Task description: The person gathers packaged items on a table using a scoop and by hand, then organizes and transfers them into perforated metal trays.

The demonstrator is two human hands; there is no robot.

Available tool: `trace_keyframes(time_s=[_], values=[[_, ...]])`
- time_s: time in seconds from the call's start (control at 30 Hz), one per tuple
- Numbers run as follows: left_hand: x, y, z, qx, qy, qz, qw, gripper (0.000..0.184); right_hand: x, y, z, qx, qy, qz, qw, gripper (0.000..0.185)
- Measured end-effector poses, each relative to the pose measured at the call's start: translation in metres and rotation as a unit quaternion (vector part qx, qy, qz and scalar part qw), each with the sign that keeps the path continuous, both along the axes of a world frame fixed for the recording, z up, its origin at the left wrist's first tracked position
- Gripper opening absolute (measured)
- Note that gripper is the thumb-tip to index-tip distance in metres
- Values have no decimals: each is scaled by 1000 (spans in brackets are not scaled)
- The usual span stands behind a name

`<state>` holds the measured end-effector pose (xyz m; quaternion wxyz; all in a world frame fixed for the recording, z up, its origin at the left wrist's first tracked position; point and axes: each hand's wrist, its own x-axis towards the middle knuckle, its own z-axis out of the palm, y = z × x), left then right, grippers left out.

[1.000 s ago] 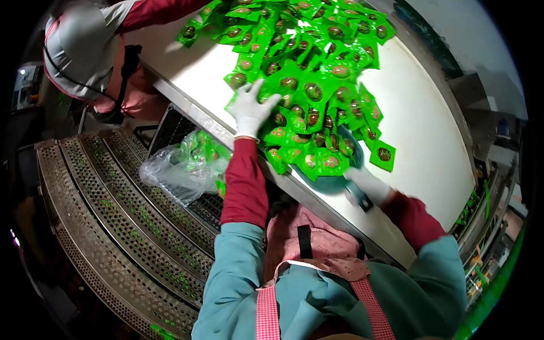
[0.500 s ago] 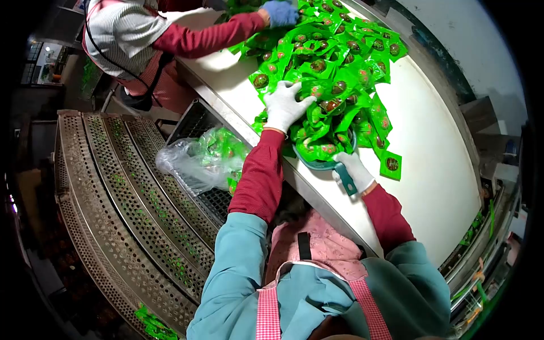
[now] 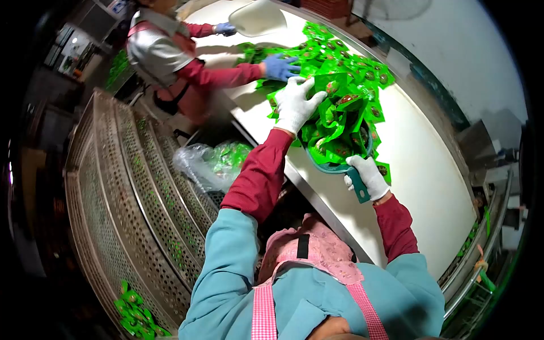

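Note:
My right hand, in a white glove, is wrapped round the handle of a dark green scoop. Small bright green packets with dark, round printed pictures are heaped in the scoop and partly hide its bowl. My left hand, also gloved in white, rests against the left side of this heap with thumb and fingers spread. More green packets lie in a pile on the white table, just beyond the scoop.
Across the table corner, a co-worker's blue-gloved hand reaches to the pile; the other holds a white pan-like piece. Left of the table are a clear plastic bag with green packets and perforated metal trays. A raised rim borders the table.
My view has shifted. The scoop and both my hands sit further right in it, and packets stand higher in the scoop. The co-worker's second hand and the white piece now show.

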<state>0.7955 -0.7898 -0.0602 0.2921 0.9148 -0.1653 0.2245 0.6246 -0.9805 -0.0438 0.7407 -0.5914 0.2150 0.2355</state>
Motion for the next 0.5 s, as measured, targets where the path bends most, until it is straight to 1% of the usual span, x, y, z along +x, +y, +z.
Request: trace_keyframes(time_s=[0.03,0.07,0.1,0.13,0.17,0.2,0.23,0.27,0.3,0.43,0.47,0.5], values=[[2,9,8,-22,-4,8,1000,47,3,6,8,-3,2,17,1000,20],[5,19,13,-13,-55,28,998,47,6,12,10,-25,-29,28,999,23],[0,29,29,-19,-89,41,995,47,9,16,17,0,-33,37,999,23],[-10,42,53,-1,-111,53,992,46,11,23,28,-12,-52,46,998,24],[-15,57,70,-20,-115,67,991,46,13,34,41,-23,-71,57,996,24],[-21,71,89,-9,-119,90,989,45,16,45,57,-33,-89,77,993,25],[-42,78,108,28,-159,131,978,44,7,48,65,-35,-117,92,988,25],[-49,97,123,16,-208,135,969,43,4,60,79,-27,-149,116,982,26],[-62,116,143,33,-241,166,956,43,-4,72,105,-54,-184,162,968,27],[-153,184,229,90,-220,301,924,51,-29,117,163,42,-259,277,924,28],[-159,179,237,115,-215,313,918,53,-31,114,157,75,-295,274,912,27],[-178,206,251,113,-189,352,910,51,-30,139,173,67,-284,313,904,28]])
